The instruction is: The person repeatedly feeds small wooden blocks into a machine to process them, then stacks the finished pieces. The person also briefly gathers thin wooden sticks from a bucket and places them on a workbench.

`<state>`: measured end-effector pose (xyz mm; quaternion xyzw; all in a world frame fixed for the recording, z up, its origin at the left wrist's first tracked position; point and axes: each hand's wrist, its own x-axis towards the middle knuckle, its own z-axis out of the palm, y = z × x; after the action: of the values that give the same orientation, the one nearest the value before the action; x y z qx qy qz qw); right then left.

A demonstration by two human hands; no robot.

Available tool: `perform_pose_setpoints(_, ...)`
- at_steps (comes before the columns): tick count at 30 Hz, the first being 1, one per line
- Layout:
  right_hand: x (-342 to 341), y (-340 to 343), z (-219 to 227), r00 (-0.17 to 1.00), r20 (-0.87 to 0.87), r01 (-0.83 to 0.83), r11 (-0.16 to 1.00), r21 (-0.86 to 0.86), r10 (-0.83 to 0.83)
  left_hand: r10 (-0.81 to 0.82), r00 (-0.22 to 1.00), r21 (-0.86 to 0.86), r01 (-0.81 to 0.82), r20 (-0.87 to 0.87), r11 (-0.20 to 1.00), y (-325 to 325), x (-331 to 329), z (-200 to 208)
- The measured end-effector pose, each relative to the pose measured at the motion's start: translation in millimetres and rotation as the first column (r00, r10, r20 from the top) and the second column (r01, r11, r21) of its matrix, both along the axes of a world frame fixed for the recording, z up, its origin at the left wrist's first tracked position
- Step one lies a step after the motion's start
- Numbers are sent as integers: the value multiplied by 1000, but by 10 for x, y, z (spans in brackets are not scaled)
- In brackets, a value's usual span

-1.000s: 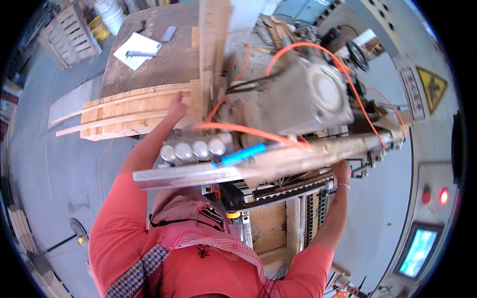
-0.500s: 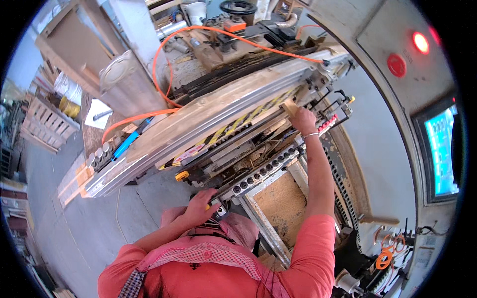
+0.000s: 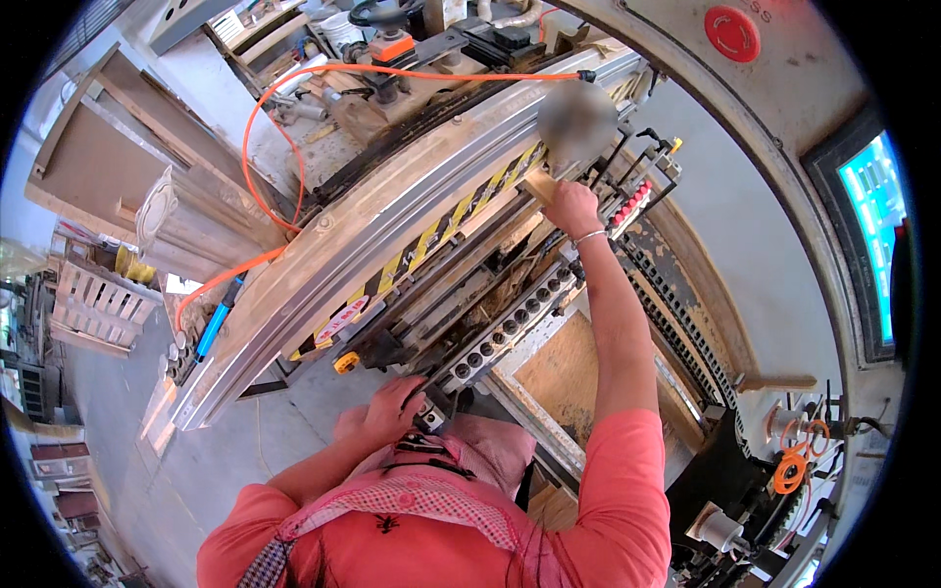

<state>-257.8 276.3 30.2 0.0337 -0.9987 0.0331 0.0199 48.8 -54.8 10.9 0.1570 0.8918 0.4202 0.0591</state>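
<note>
My right hand (image 3: 571, 208), a bracelet at its wrist, is closed round a small flat piece of wood (image 3: 538, 184). It reaches over the woodworking machine, beside a rail with yellow-and-black striped tape (image 3: 412, 257). Below that arm runs a white bar with a row of black round fittings (image 3: 506, 338). At the bar's near end, my left hand (image 3: 394, 409) is curled beside a small metal block (image 3: 429, 416). What its fingers grip, if anything, is hidden. A yellow knob (image 3: 346, 363) sits a little farther off to the left.
An orange hose (image 3: 245, 157) loops over the machine's long wooden beam (image 3: 333, 220). A blue tool (image 3: 218, 321) lies near the beam's left end. On the right stand a control panel with a lit screen (image 3: 870, 245) and a red stop button (image 3: 732, 33). Behind are cluttered tools.
The view has swung, so the machine sits differently in the picture. My right hand still grips the wood piece over the machine. My left hand stays by the metal block.
</note>
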Motion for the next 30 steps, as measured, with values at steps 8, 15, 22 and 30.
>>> perform_pose_setpoints(8,100,-130,21,997,64,36,998,-42,-33,9,999,9,-9,-51,1000,-9,30,-111)
perform_pose_setpoints(15,80,-189,62,995,75,71,997,-41,-67,-1,999,-14,1,-44,1000,4,6,-45)
perform_pose_setpoints(22,81,-266,120,990,82,113,993,-21,-111,1,999,-36,-2,-33,999,15,11,-72)
perform_pose_setpoints(30,86,-272,114,994,59,95,995,-25,-94,1,1000,-65,-1,2,998,44,-1,-14)
